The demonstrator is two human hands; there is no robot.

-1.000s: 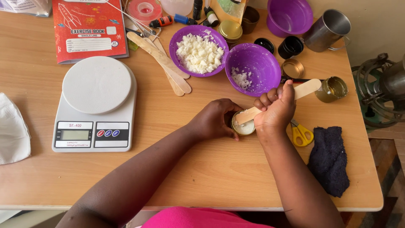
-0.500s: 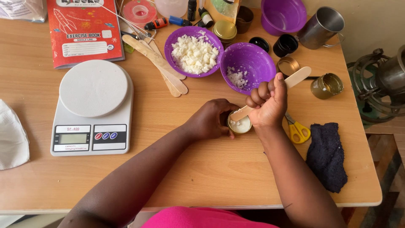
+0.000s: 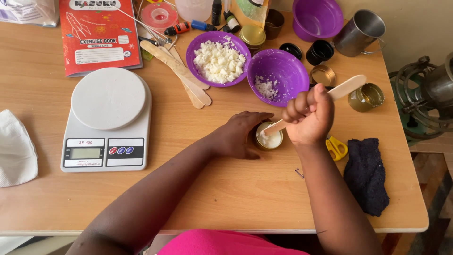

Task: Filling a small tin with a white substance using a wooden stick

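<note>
My left hand (image 3: pixel 241 134) wraps around a small gold tin (image 3: pixel 269 138) holding white paste, steadying it on the wooden table (image 3: pixel 212 189). In my right hand (image 3: pixel 309 115) is a flat wooden stick (image 3: pixel 347 88), its lower tip dipped in the tin's white paste. Just behind the tin stands a purple bowl (image 3: pixel 281 75) with a few white crumbs, and to its left a second purple bowl (image 3: pixel 218 59) is filled with white chunks.
A white digital scale (image 3: pixel 108 120) sits at the left, a red exercise book (image 3: pixel 99 33) behind it. Spare wooden sticks (image 3: pixel 181 78), small tins, bottles, a metal cup (image 3: pixel 358 33), yellow scissors (image 3: pixel 336 148) and a dark cloth (image 3: pixel 368 174) surround the work spot. White tissue (image 3: pixel 16 151) lies far left.
My right hand has tilted the stick and worked its tip around in the tin; my left hand stays on the tin. The view has shifted slightly.
</note>
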